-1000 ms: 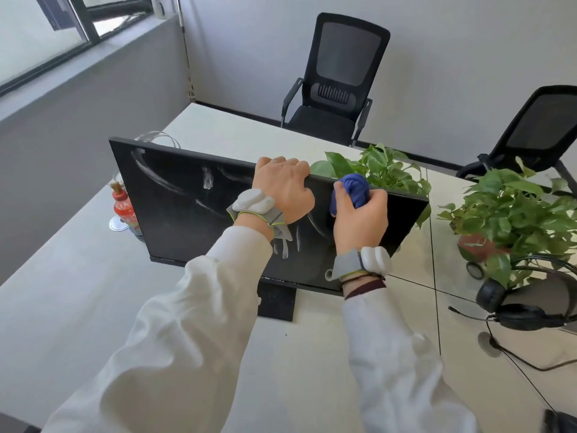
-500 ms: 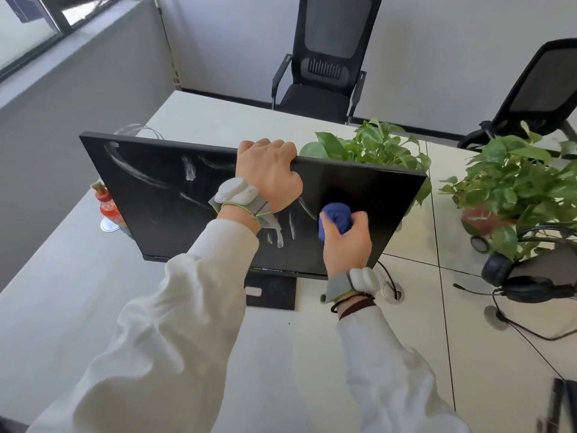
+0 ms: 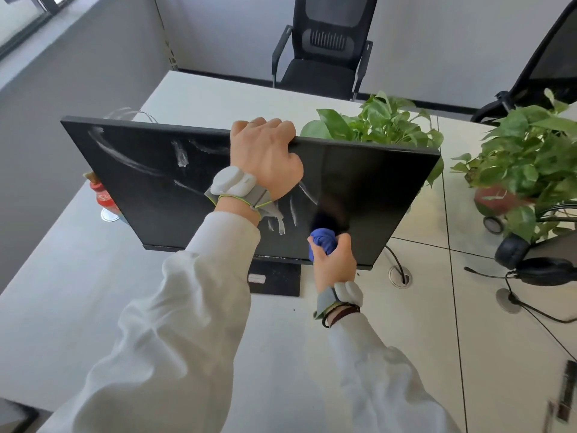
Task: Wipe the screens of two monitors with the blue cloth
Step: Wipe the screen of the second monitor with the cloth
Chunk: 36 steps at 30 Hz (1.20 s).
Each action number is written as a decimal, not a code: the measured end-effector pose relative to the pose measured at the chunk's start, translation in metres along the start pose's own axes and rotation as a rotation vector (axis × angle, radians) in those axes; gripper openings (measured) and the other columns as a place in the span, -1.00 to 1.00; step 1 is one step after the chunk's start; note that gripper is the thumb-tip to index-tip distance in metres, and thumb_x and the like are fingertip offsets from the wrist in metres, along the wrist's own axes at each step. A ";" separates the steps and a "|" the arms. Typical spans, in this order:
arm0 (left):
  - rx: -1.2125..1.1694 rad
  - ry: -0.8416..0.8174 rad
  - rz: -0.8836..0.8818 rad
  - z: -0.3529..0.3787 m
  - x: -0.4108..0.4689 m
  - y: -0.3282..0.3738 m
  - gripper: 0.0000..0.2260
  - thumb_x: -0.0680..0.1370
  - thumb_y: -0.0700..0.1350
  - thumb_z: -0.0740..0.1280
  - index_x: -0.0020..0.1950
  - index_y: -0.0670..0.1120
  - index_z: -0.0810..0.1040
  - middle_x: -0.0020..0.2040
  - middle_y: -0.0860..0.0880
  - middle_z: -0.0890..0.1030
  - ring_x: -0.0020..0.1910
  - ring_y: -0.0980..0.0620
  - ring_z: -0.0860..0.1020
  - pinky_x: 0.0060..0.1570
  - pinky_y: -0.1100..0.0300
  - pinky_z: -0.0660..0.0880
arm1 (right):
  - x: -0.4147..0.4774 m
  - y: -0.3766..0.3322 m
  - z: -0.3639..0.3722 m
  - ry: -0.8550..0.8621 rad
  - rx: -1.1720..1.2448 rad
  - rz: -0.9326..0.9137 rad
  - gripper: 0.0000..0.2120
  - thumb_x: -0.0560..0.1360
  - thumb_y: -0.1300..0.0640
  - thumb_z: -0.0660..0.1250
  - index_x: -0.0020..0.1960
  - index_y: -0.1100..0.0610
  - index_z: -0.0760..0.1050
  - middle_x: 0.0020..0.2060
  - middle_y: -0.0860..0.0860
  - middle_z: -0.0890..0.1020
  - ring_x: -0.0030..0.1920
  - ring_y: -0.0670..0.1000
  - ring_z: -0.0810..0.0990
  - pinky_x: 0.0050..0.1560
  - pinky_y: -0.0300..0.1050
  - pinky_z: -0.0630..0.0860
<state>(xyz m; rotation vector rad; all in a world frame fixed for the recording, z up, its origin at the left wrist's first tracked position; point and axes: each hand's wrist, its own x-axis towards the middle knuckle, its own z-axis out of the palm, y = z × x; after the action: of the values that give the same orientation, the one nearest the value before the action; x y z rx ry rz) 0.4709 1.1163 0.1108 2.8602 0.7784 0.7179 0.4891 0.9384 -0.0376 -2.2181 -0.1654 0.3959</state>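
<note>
Gripping the top edge of the monitor [image 3: 374, 189] with the left hand [image 3: 265, 157], fingers curled over to the back. Clutching the bunched blue cloth [image 3: 323, 242] in the right hand [image 3: 335, 264], pressed to the lower screen just above the bottom edge, a little right of the stand base [image 3: 278, 278]. White smears across the left and middle of the screen, dark and streak-free toward the right edge. Plenty of bare worktop [image 3: 93, 292] in front of the screen and off to its left. Tighter on the right: a leafy plant [image 3: 384, 123] just behind the top right corner, a second plant [image 3: 530, 151] beyond the right edge, a headset [image 3: 540, 267] near it, a cable hole [image 3: 399, 276] close under the lower right corner. Behind the left edge, partly hidden, a bottle [image 3: 103, 195] with a red label. Past the worktop's far edge, a black chair [image 3: 324, 57].
</note>
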 end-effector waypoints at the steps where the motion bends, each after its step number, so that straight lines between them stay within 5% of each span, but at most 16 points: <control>1: -0.005 0.002 0.004 0.000 -0.001 -0.002 -0.86 0.30 -0.09 0.08 -0.21 -0.07 0.35 -0.31 0.02 0.43 -0.23 -0.08 0.37 0.04 0.02 0.29 | 0.000 -0.003 -0.004 0.033 0.035 -0.020 -0.62 0.50 -0.14 0.40 -0.02 0.11 0.32 -0.25 0.01 0.54 -0.25 0.13 0.56 -0.26 -0.11 0.44; 6: -0.010 -0.017 0.020 -0.001 0.002 0.001 -0.85 0.32 -0.08 0.08 -0.18 -0.06 0.35 -0.28 0.01 0.45 -0.20 -0.06 0.37 0.06 0.01 0.29 | 0.012 -0.053 -0.040 0.230 0.262 -0.300 -0.75 0.53 -0.10 0.31 -0.04 0.05 0.34 -0.36 -0.07 0.51 -0.35 -0.02 0.57 -0.34 -0.10 0.51; 10: -0.017 0.019 0.023 0.002 -0.001 0.001 -0.85 0.31 -0.08 0.07 -0.19 -0.06 0.35 -0.29 0.01 0.44 -0.21 -0.07 0.36 0.03 0.02 0.27 | 0.023 -0.071 -0.049 0.240 0.200 -0.452 -0.70 0.54 -0.08 0.37 0.02 0.10 0.35 -0.32 -0.17 0.49 -0.34 -0.11 0.54 -0.38 -0.24 0.47; 18: -0.005 0.051 0.022 0.004 0.002 0.002 -0.85 0.30 -0.09 0.07 -0.22 -0.09 0.34 -0.33 0.00 0.40 -0.25 -0.09 0.33 0.00 0.04 0.24 | 0.009 0.014 0.008 -0.066 -0.205 -0.151 -0.78 0.55 0.03 0.30 -0.02 0.05 0.25 -0.36 -0.07 0.43 -0.28 0.13 0.53 -0.30 -0.05 0.47; 21: 0.004 0.057 0.022 0.004 0.001 0.001 -0.87 0.30 -0.11 0.09 -0.22 -0.10 0.35 -0.33 -0.01 0.41 -0.25 -0.10 0.34 0.01 0.03 0.25 | -0.001 0.038 0.016 -0.139 -0.132 -0.030 -0.76 0.54 0.01 0.31 -0.10 0.04 0.25 -0.37 -0.10 0.41 -0.29 0.10 0.49 -0.29 -0.09 0.41; 28: 0.019 0.049 0.038 0.001 0.000 -0.001 -0.88 0.30 -0.11 0.08 -0.21 -0.09 0.32 -0.32 0.01 0.38 -0.24 -0.08 0.32 -0.03 0.05 0.23 | 0.018 -0.030 -0.024 0.172 0.209 -0.311 -0.74 0.51 -0.04 0.40 -0.12 0.03 0.33 -0.37 -0.12 0.48 -0.37 -0.08 0.49 -0.38 -0.20 0.44; 32: 0.018 0.058 0.041 0.005 0.001 -0.001 -0.88 0.30 -0.11 0.08 -0.22 -0.08 0.32 -0.33 0.01 0.38 -0.25 -0.09 0.32 -0.05 0.07 0.19 | 0.031 -0.026 -0.023 0.132 0.035 -0.406 -0.75 0.51 0.00 0.37 -0.08 0.07 0.30 -0.41 -0.10 0.42 -0.38 0.05 0.48 -0.38 -0.09 0.45; 36: 0.038 0.061 0.027 0.003 0.004 0.000 -0.89 0.28 -0.13 0.10 -0.22 -0.09 0.33 -0.34 0.01 0.37 -0.26 -0.08 0.31 -0.07 0.08 0.17 | 0.023 0.023 0.008 -0.090 -0.329 -0.366 -0.70 0.50 -0.04 0.32 -0.08 0.07 0.22 -0.45 -0.09 0.34 -0.36 0.11 0.44 -0.35 -0.08 0.35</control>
<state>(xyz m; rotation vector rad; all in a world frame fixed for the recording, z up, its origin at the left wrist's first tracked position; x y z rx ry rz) 0.4758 1.1182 0.1096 2.9008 0.7708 0.8053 0.5079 0.9359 -0.0658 -2.4236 -0.7174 0.2788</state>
